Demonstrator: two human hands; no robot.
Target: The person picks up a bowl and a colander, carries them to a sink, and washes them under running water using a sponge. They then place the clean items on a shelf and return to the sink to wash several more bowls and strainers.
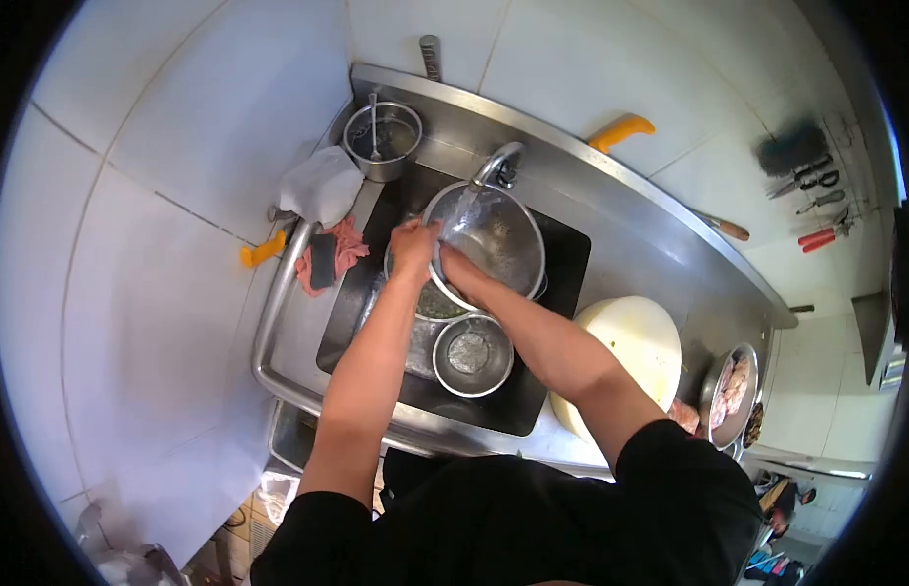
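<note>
Water runs from the faucet into a large metal bowl in the sink. My left hand is closed at the bowl's left rim; its fingertips are too small to read clearly. Inside the same rim, my right hand reaches down, its fingers partly hidden by the bowl's edge. Beneath the large bowl sits another round vessel with green bits in it. A small metal bowl holding some water stands nearer my body.
A metal pot with a spoon, a white bag and a pink cloth are at the left. Rightward lie a round cutting board and a bowl of raw meat. Orange-handled tools hang by the walls.
</note>
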